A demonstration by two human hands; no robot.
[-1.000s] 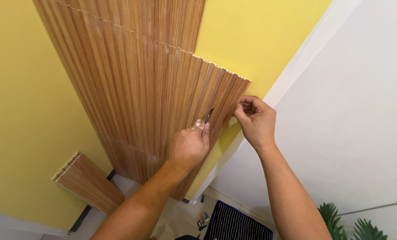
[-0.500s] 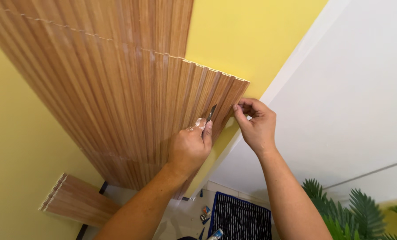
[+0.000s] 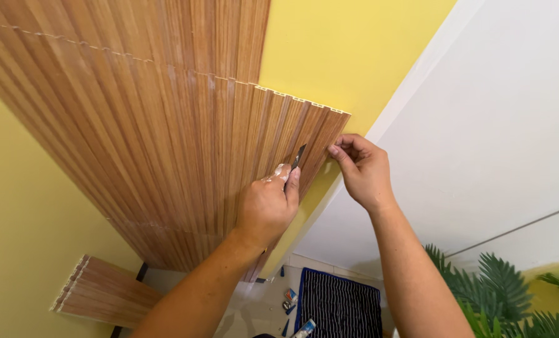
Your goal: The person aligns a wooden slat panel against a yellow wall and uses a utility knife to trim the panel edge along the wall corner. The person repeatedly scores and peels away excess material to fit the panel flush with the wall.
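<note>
Half blade (image 3: 299, 156) hidden by left hand (image 3: 268, 203).

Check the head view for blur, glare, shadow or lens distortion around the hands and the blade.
Head view: evenly lit, no glare; left hand, blade and right hand are sharp; only a faint shadow beside the panel edge on the yellow wall; wide-angle lens splays the slats; the plant at the corner looks slightly soft.

Two hands (image 3: 268, 203) (image 3: 362, 169), one knife blade (image 3: 299, 156), one striped mat (image 3: 339, 307), one loose fluted panel offcut (image 3: 104, 293), one plant (image 3: 511, 294)
</note>
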